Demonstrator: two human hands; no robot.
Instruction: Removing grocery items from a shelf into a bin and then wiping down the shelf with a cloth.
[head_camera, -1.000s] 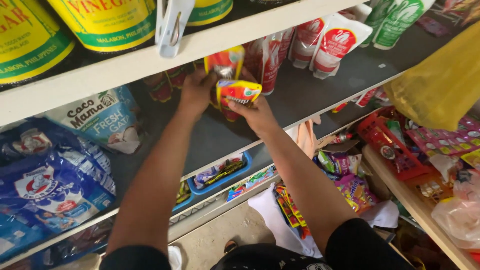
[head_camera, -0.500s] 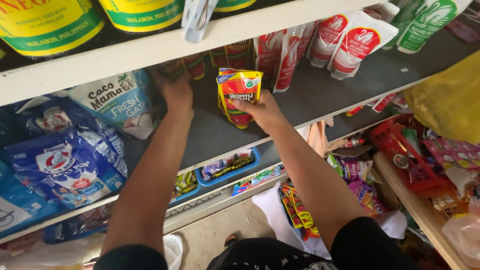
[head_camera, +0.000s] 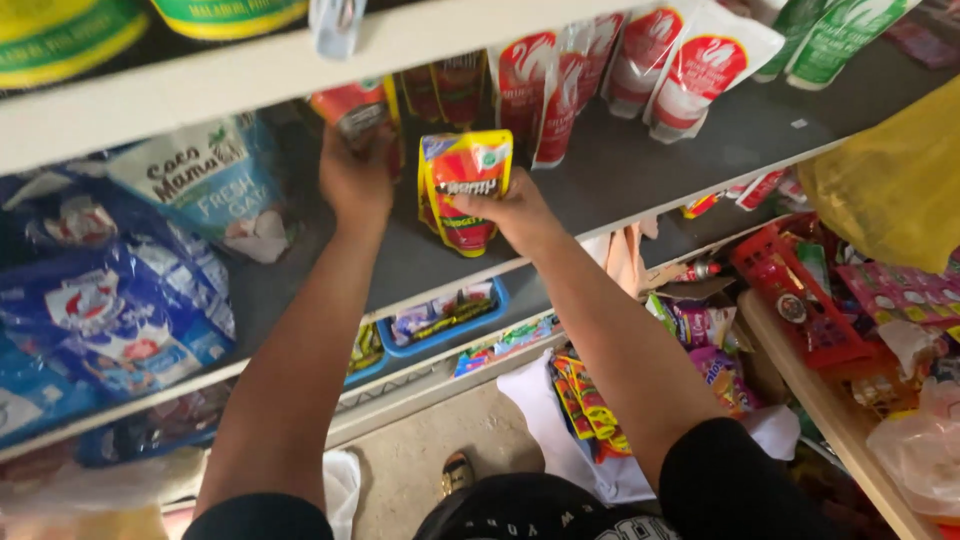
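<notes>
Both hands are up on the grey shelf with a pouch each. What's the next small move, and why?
Probably ease the right hand forward to stand its red-and-yellow pouch on the grey shelf. The pouch is upright at the front edge beside the left hand's pouch, with bare shelf behind.

Red-and-yellow pouch (head_camera: 465, 190), red-and-white pouches (head_camera: 640, 60), blue tray (head_camera: 445, 325), grey shelf (head_camera: 620, 170).

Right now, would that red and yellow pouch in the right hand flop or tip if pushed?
The red and yellow pouch looks like soft film, so it probably flexes. It stands on the grey shelf with the right hand gripping it, so it may tip easily.
</notes>
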